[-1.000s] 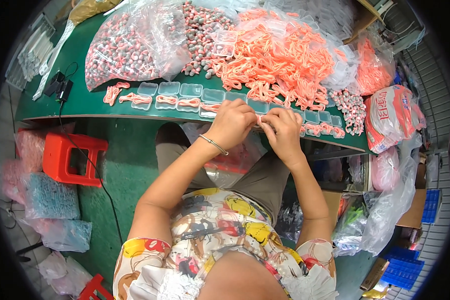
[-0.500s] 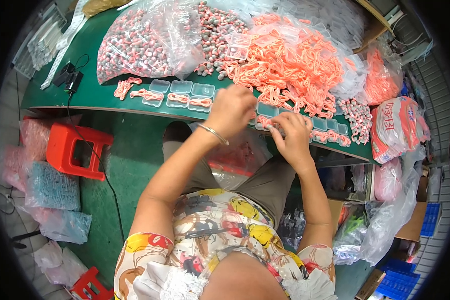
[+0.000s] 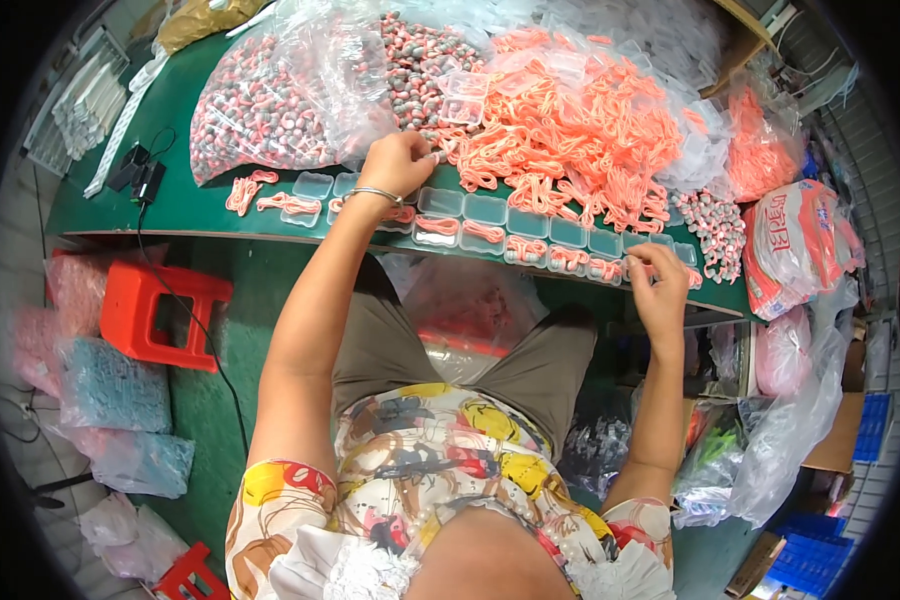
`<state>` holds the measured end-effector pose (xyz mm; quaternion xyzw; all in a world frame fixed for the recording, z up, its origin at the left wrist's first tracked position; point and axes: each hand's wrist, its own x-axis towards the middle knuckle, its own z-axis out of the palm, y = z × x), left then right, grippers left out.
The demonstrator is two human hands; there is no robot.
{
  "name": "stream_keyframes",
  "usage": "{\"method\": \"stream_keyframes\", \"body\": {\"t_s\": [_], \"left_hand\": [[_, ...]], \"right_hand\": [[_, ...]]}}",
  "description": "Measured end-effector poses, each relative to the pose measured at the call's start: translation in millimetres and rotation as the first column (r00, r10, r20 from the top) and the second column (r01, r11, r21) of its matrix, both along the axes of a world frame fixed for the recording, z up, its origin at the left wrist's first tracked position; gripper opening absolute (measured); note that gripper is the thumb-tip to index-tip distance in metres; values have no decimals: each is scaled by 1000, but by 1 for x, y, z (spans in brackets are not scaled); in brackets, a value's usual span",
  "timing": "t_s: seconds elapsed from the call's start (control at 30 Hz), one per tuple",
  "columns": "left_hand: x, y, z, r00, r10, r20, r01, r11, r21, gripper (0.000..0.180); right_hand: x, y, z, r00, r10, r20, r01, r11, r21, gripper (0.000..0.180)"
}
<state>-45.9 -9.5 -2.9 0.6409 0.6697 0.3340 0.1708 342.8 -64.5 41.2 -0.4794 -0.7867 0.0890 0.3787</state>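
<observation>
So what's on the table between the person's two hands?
In the head view, between the left hand and the right hand lies a row of small clear plastic cases on the green table, several holding orange pieces.

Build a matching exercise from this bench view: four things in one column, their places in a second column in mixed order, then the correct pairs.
Things
1. left hand
2. right hand
3. red plastic stool
4. pile of orange pieces

Places
A. on the floor, left of the person
B. at the near edge of the green table, by the right end of the row of clear cases
C. heaped on the table's far side
D. reaching past the row of clear cases to the bagged pieces

Pairs: 1-D, 2-B, 3-A, 4-C
</observation>
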Motion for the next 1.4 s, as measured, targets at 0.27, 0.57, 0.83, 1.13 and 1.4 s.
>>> {"method": "stream_keyframes", "body": {"t_s": [0.27,0.57,0.83,1.13,1.4], "left_hand": [[15,-21,30,813,-143,564,198,980,-36,19],[22,-41,44,756,-206,621,305,951,-55,19],[36,-61,42,722,-257,642,335,942,0,16],[33,-69,31,766,-252,592,318,948,-8,16],[18,-82,30,765,-209,609,272,962,-12,17]], "right_hand": [[86,33,-2,934,-238,-267,247,969,-2,10],[147,91,-34,856,-502,122,499,865,62,17],[121,119,-31,672,-577,464,595,794,126,12],[119,116,-33,618,-617,487,628,760,165,13],[128,104,-34,920,-390,-19,379,903,-203,17]]}}
